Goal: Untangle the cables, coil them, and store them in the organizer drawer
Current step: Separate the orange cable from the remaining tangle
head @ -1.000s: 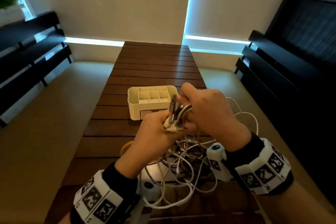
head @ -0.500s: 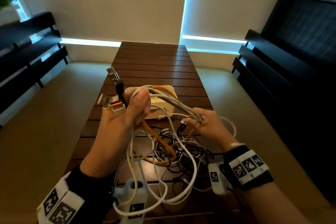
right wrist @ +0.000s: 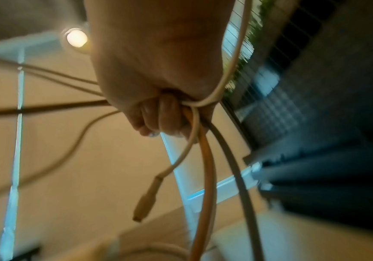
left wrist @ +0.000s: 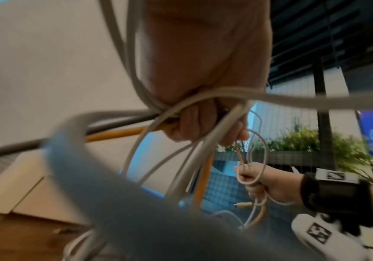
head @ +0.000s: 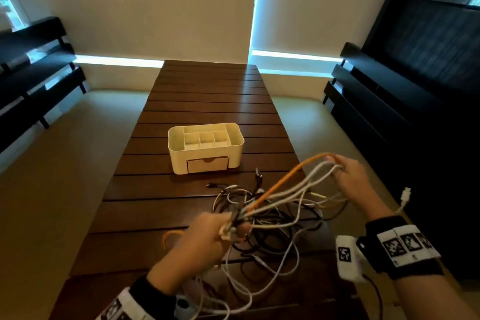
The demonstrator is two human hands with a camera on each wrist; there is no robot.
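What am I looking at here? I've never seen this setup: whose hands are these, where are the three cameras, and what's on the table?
No machine: a person works bare-handed, wearing one camera on the head and one on each wrist. The head view looks down on a slatted wooden table. On it stands a cream organizer, its drawer shut, and nearer lies a tangle of cables. The left hand grips a bunch of cable ends; the right hand holds loops stretched from it, including an orange cable. The wrist views show those fists from close up.
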